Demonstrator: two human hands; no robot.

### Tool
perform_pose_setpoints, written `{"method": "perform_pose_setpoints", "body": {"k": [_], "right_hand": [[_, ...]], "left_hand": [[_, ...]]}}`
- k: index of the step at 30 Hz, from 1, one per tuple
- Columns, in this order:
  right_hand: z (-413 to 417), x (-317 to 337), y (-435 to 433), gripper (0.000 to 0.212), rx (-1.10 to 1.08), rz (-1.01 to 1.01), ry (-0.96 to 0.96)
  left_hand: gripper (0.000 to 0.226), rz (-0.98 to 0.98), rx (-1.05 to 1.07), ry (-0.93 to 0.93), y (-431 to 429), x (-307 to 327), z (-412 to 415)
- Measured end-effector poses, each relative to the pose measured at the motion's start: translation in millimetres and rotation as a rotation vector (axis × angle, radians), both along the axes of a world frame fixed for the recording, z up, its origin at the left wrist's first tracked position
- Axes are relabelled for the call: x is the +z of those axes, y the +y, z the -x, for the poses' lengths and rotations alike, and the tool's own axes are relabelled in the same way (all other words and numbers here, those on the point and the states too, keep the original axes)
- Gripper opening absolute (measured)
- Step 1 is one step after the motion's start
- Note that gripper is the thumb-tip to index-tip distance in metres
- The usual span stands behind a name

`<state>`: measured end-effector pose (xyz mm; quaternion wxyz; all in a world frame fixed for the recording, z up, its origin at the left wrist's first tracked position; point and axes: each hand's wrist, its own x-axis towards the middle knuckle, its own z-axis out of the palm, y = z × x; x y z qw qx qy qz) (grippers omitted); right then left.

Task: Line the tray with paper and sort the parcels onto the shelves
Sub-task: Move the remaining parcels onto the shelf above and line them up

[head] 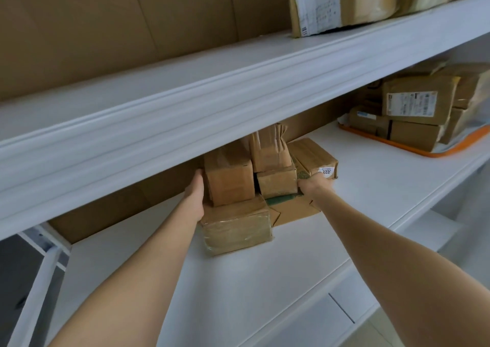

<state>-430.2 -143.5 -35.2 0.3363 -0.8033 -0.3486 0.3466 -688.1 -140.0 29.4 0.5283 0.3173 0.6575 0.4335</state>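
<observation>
A pile of several brown parcels [261, 187] sits on the white middle shelf [265, 280], stacked in two layers. My left hand [195, 195] lies flat against the left side of the upper left box [229, 178]. My right hand [315, 183] grips the near end of the parcel with the white "3006" sticker [314, 158] on the pile's right side. Its fingers are partly hidden. An orange tray [413, 149] further right on the same shelf holds several labelled parcels on paper lining.
The upper shelf's thick white front edge [212, 113] runs diagonally just above the pile. A labelled brown parcel [331, 2] stands on that shelf at the top right. Brown cardboard backs the shelves. A white frame post [37, 293] is at the lower left.
</observation>
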Motion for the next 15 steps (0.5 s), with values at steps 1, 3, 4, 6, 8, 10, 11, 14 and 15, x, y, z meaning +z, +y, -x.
{"method": "perform_pose_setpoints", "body": {"k": [1, 3, 4, 6, 8, 10, 11, 14, 15], "right_hand": [[-5.1, 2.3, -4.0, 0.048, -0.007, 0.002, 0.011], [-13.8, 6.5, -10.7, 0.045, -0.008, 0.004, 0.016], [-18.9, 9.3, -14.5, 0.044, -0.006, 0.005, 0.009], [-22.7, 15.3, -16.7, 0.04, 0.007, -0.011, -0.001], [-22.6, 27.6, -18.7, 0.038, 0.007, -0.082, 0.001], [-19.1, 44.4, -19.5, 0.048, -0.025, -0.202, 0.004], [-17.0, 53.0, -19.4, 0.057, -0.038, -0.267, -0.004], [-6.3, 83.6, -23.5, 0.081, -0.07, -0.475, 0.034], [-1.3, 93.7, -24.1, 0.089, -0.049, -0.53, 0.022]], "left_hand": [[0.071, -0.002, -0.01, 0.006, -0.1, 0.0, -6.2], [0.068, -0.006, -0.035, 0.013, -1.6, 0.8, -15.8], [0.065, -0.011, -0.045, 0.016, -2.4, 2.0, -20.8], [0.058, -0.026, -0.042, 0.033, -0.5, 3.0, -25.0], [0.052, -0.053, -0.019, 0.065, -0.8, 6.8, -28.4], [0.049, -0.082, 0.002, 0.098, -1.3, 15.0, -30.2], [0.05, -0.094, 0.009, 0.1, -0.1, 19.4, -31.0], [0.062, -0.131, -0.001, 0.115, 7.0, 32.6, -35.0], [0.066, -0.158, -0.022, 0.152, 8.4, 35.6, -37.9]]}}
